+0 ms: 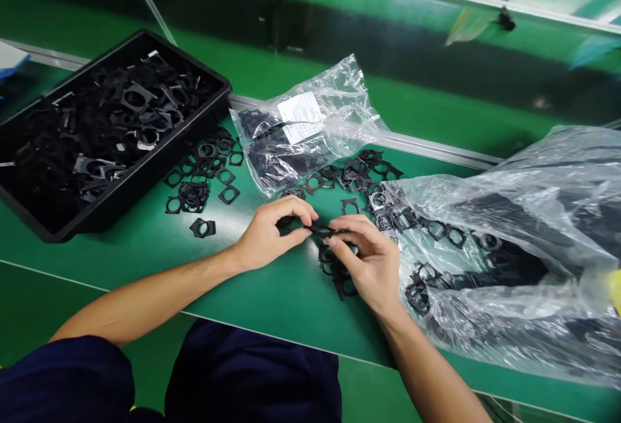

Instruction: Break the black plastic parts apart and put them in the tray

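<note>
Between my two hands is a small flat black plastic part with a round hole (320, 231), held just above the green table. My left hand (268, 232) pinches its left end between thumb and fingers. Its right end is gripped by the fingertips of my right hand (371, 258). Under my right hand lies a small heap of black ring-shaped parts (334, 269), partly covered by the hand. More such black parts (361, 171) are strewn behind my hands. Whether the held piece is one part or two pressed together, I cannot tell.
At the left stands a black bin (145, 161) full of black parts, with loose parts (194, 196) beside it. A labelled clear bag (334, 93) lies at the back. To the right, a large open plastic bag (514, 171) holds and spills similar parts. A green panel (427, 86) rises behind.
</note>
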### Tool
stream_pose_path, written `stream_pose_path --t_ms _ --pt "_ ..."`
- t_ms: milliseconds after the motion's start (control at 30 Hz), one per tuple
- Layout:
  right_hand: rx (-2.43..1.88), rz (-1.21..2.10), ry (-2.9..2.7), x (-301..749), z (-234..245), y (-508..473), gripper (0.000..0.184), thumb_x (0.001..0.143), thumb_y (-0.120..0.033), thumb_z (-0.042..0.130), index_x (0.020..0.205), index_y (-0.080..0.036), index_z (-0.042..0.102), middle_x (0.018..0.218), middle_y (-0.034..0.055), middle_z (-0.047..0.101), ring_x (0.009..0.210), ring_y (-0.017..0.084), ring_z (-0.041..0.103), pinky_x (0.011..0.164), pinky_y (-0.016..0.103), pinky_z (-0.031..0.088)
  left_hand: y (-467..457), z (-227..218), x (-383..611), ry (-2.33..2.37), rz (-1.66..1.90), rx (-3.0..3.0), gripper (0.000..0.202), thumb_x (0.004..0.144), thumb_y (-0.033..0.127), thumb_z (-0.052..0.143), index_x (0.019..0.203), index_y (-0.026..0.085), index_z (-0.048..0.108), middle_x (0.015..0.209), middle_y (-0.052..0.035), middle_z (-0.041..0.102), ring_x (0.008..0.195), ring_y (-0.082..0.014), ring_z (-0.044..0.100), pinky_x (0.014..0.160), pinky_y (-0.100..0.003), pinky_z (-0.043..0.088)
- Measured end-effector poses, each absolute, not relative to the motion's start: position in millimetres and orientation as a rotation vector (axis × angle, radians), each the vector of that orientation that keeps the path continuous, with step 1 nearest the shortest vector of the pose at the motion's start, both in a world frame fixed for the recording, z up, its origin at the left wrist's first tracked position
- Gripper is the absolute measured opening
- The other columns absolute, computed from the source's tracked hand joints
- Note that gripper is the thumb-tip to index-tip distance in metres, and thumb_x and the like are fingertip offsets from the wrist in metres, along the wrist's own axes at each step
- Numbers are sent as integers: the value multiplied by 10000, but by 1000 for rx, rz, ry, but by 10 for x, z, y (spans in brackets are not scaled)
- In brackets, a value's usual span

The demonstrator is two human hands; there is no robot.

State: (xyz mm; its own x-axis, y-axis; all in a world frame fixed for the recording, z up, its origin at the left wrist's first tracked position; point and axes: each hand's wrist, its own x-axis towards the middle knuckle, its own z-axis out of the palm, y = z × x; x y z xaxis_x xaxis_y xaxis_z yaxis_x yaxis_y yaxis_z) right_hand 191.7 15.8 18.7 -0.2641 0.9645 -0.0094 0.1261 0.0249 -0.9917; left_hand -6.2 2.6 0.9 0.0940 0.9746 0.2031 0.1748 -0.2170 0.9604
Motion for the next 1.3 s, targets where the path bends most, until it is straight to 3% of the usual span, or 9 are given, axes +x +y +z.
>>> stream_pose_path --t_ms 167,300,533,667,767,867,967,1100,1300 --pt "-1174 1260 -1584 1912 150 154 111 893 -346 726 895 -240 760 877 44 709 765 181 684 725 326 597 39 66 -49 1163 1113 1650 71 921 189 645 948 198 710 918 -39 759 867 -171 696 830 -306 542" --pt "-1165 1200 -1686 1943 156 201 164 930 -332 677 1046 -236 739 930 49 724 775 184 699 747 336 594 98 254 -221 1294 1040 1830 92 947 200 635 1002 216 707 955 -18 757 893 -167 699 841 -309 545" --pt "-1123 675 -2448 2142 176 359 144 854 -214 728 997 -221 745 979 88 751 880 280 649 745 409 548 448 753 -1598 2266 1479 2230 43 826 161 710 858 182 689 830 6 700 774 -160 624 763 -332 507" --pt "-974 580 -2633 2164 108 387 275 758 -220 824 1023 -222 751 985 90 746 872 294 650 745 432 560 568 949 -2328 2642 1126 2209 113 762 147 732 769 212 639 761 18 652 810 -185 532 884 -385 470" --pt "-973 581 -2635 2147 77 383 226 782 -188 782 1004 -221 754 942 90 748 862 295 658 747 438 565 532 955 -2371 2571 819 2259 37 829 177 671 812 204 654 792 -12 647 845 -210 528 936 -402 453" --pt "-1007 680 -2478 2114 86 361 163 864 -223 693 1017 -230 747 969 94 755 886 288 672 793 438 570 366 830 -2008 2279 727 2460 94 925 214 573 933 205 666 945 -41 683 944 -235 587 948 -404 441" --pt "-1061 867 -2205 2066 122 331 196 919 -321 654 1078 -247 741 1027 92 755 931 278 688 853 440 566 164 591 -1530 2033 534 2517 100 923 316 633 869 234 649 839 1 688 806 -193 624 759 -313 486" --pt "-1092 1372 -1715 2007 174 303 326 882 -440 722 1136 -238 746 1040 91 749 898 235 695 805 382 577 27 309 -1187 1991 124 2377 99 903 286 657 881 215 593 861 -49 664 821 -240 638 718 -335 485" --pt "-1036 1904 -1016 1970 218 286 382 805 -475 799 1096 -228 785 927 59 762 908 190 697 818 331 571 -32 379 -957 1857 479 2251 130 922 309 620 1003 212 591 945 -45 676 863 -212 659 775 -335 533"
